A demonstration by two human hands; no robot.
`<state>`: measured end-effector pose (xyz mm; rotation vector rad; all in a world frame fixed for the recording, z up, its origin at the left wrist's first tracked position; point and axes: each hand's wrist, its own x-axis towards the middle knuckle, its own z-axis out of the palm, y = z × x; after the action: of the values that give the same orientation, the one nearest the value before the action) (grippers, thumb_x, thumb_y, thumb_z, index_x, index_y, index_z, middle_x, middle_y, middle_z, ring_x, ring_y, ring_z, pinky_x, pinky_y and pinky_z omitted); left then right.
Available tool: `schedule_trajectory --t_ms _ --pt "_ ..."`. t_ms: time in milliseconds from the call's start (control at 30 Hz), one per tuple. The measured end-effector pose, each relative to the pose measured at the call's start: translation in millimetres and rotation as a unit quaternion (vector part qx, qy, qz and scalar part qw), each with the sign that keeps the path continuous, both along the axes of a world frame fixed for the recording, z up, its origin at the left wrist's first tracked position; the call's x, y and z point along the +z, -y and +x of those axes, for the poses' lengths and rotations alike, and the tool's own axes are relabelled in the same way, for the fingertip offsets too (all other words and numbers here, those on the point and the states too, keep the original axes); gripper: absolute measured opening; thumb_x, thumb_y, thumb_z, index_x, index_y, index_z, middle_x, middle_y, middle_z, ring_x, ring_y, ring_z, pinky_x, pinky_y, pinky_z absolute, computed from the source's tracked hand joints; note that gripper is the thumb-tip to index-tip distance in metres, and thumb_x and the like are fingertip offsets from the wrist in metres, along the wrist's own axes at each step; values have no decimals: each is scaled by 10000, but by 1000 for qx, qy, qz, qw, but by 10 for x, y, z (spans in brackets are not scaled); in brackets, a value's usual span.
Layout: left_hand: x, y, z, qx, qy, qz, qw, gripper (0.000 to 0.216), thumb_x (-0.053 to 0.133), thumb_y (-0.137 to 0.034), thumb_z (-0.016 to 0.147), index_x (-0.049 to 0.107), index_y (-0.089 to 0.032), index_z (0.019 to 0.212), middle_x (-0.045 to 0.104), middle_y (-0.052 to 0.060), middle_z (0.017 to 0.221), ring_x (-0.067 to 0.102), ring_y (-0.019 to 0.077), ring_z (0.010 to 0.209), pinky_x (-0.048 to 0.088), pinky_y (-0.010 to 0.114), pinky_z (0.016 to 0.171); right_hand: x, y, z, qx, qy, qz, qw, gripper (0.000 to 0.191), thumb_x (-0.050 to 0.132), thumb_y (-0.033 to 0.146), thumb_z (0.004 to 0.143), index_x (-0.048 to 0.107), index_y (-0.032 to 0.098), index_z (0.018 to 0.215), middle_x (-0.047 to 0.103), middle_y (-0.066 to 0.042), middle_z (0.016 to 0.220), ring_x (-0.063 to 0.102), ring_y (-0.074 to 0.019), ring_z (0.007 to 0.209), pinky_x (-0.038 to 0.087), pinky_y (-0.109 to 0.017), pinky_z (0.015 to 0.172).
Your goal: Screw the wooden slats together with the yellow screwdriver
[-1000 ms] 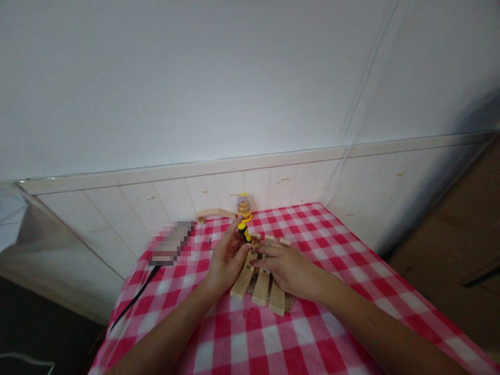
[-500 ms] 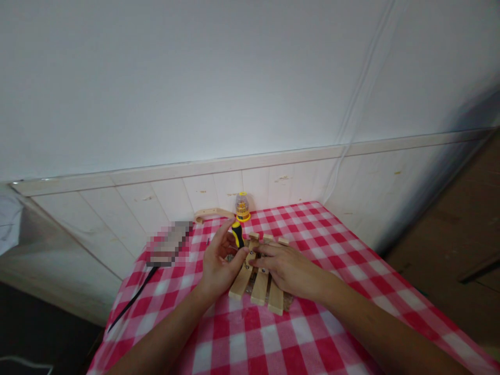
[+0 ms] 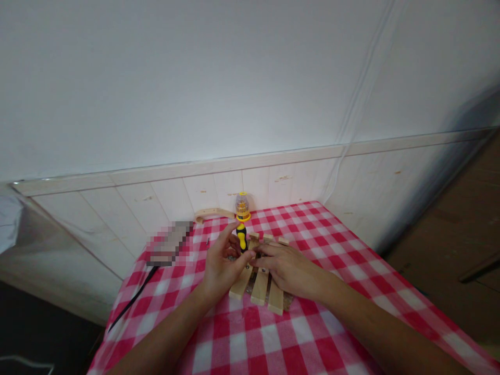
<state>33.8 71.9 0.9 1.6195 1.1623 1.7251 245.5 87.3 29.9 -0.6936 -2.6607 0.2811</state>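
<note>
My left hand [image 3: 224, 259] is closed round the lower part of a screwdriver [image 3: 241, 237] with a yellow and black handle. The screwdriver stands nearly upright over a slatted wooden piece [image 3: 259, 291]; its tip is hidden by my fingers. Dark screw heads show on the slats. From the right, my right hand [image 3: 287, 265] grips the slatted piece, its fingers across the slats and their tips close to the left thumb. Much of the piece's middle is covered by my hands.
A clear container with a yellow base and cap [image 3: 242, 207] stands by the wall. Left of it lies a curved wooden part [image 3: 213, 212]. A blurred-out flat object [image 3: 170, 244] with a black strap [image 3: 135, 297] is on the checked tablecloth [image 3: 250, 346]. A small dark bit [image 3: 207, 241] lies near my left hand.
The screwdriver has moved slightly right and turned more upright, its handle showing more yellow. My left hand has shifted a little right with it. My right hand stays on the slats.
</note>
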Motion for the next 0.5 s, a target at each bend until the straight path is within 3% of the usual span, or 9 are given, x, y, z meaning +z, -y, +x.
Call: schedule_trajectory --t_ms 500 --pt "12 15 -46 -62 -6 -19 998 616 846 -236 810 660 -269 1396 749 32 1039 716 163 818 584 216 649 48 30 -4 -17 26 -19 999 341 630 70 1001 780 270 1233 737 -74 1408 638 -291 1364 482 -478 1153"
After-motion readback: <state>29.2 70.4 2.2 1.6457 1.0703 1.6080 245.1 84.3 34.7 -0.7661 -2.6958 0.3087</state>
